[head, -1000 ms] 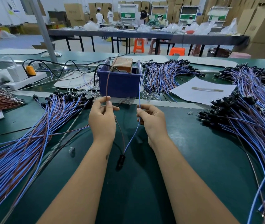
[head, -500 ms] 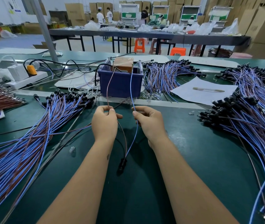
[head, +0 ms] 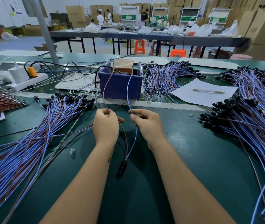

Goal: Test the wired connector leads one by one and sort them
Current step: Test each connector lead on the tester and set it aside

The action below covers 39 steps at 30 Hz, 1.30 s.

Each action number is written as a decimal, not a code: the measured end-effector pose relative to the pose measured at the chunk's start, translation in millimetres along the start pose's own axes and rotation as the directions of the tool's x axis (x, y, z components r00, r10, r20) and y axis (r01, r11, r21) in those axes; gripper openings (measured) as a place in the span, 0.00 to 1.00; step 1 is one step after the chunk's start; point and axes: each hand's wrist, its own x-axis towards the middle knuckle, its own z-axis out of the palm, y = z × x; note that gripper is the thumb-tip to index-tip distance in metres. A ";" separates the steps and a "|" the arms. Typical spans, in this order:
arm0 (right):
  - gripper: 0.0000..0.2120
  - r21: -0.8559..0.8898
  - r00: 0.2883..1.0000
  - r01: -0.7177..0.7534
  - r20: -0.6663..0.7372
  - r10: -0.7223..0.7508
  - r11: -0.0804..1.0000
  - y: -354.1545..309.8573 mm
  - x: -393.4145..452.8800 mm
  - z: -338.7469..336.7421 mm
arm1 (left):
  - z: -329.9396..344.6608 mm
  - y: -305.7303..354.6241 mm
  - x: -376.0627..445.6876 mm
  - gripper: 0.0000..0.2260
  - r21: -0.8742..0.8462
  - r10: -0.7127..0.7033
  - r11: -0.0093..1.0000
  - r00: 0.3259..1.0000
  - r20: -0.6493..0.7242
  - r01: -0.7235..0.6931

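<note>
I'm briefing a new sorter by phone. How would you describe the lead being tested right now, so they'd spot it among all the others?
Start at the blue bin in the middle of the green table; just in front of it are two hands. The left hand pinches a brown wire, the right hand a blue wire, both meeting below at one black connector. Unlike the heaped bundles either side, this lead is alone and held.

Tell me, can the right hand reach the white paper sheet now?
Probably not yet: the right hand pinches the blue wire. The green mat toward the paper looks free.
</note>
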 end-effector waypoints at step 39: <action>0.10 0.036 0.992 0.127 0.006 -0.128 0.991 -4.6 -3.9 -0.3 | -1.9 2.8 -3.0 0.04 -0.028 -0.012 1.000 0.999 0.040 0.013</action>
